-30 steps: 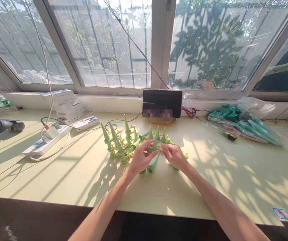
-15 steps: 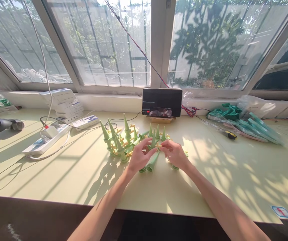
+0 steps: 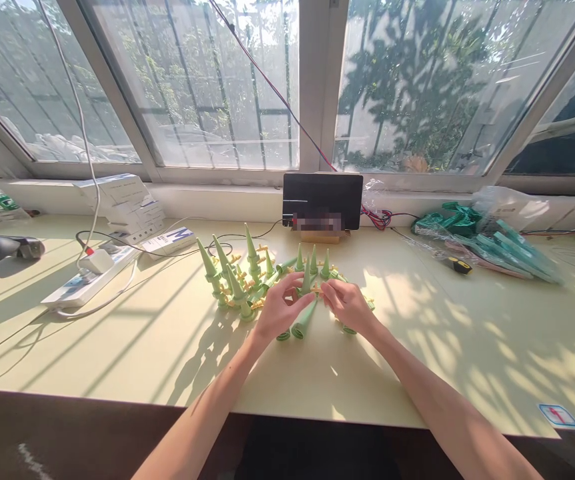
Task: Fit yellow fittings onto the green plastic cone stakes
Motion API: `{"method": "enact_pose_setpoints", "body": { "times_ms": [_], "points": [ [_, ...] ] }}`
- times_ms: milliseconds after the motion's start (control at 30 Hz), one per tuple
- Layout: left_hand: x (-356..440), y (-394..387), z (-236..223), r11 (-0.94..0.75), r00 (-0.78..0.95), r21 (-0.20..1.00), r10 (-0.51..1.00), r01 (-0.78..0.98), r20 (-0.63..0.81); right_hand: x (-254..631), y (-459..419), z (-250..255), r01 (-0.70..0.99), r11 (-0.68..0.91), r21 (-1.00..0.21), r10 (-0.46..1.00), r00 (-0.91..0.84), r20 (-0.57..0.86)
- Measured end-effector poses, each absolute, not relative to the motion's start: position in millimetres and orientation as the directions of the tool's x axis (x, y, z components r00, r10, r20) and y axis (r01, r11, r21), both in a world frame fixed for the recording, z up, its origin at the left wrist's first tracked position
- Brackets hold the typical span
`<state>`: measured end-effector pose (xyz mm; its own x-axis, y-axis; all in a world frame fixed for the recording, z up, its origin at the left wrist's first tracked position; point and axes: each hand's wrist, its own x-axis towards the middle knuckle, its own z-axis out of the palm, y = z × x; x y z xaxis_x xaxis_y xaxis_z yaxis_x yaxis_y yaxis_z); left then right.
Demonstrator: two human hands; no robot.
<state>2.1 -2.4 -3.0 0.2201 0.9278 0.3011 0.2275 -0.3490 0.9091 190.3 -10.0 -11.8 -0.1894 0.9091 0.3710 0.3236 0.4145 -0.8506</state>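
Over the middle of the table, my left hand (image 3: 278,309) is closed around an upright green plastic cone (image 3: 307,279), thumb and fingers at its lower part. My right hand (image 3: 347,307) pinches a small yellow connector (image 3: 317,289) against the cone's side; the fingers partly hide where they meet. Below the hands lies another green cone (image 3: 303,323) with its hollow end toward me. To the left stands a cluster of joined green cones (image 3: 236,288) with yellow connectors. More upright green cones (image 3: 325,265) stand just behind my hands.
A black tablet (image 3: 322,197) leans at the window sill. On the left are a white power strip (image 3: 80,283), cables and white boxes (image 3: 125,207). At right lie green plastic packets (image 3: 517,252) and a yellow-black tool (image 3: 458,266). The table's front edge is close to my forearms.
The view has shifted slightly. My right fingers have curled in a little more at the yellow connector; my left hand keeps its hold on the cone.
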Motion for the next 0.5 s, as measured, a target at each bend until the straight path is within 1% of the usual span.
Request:
{"method": "enact_pose_setpoints", "body": {
  "times_ms": [133,267,500],
  "points": [
    [2,-3,2,-0.295,0.201,0.933,0.946,0.204,0.255,191,-8,-11,0.284,0.43,-0.857,0.902,-0.182,0.392],
    [1,-3,6,-0.236,0.218,0.956,0.956,0.175,0.196,192,-7,-13,0.287,0.418,-0.862,0.907,-0.177,0.381],
    [0,-4,9,-0.118,0.249,0.992,0.963,0.046,0.103,190,-8,-14,0.282,0.417,-0.864,0.908,-0.177,0.381]
  ]
}}
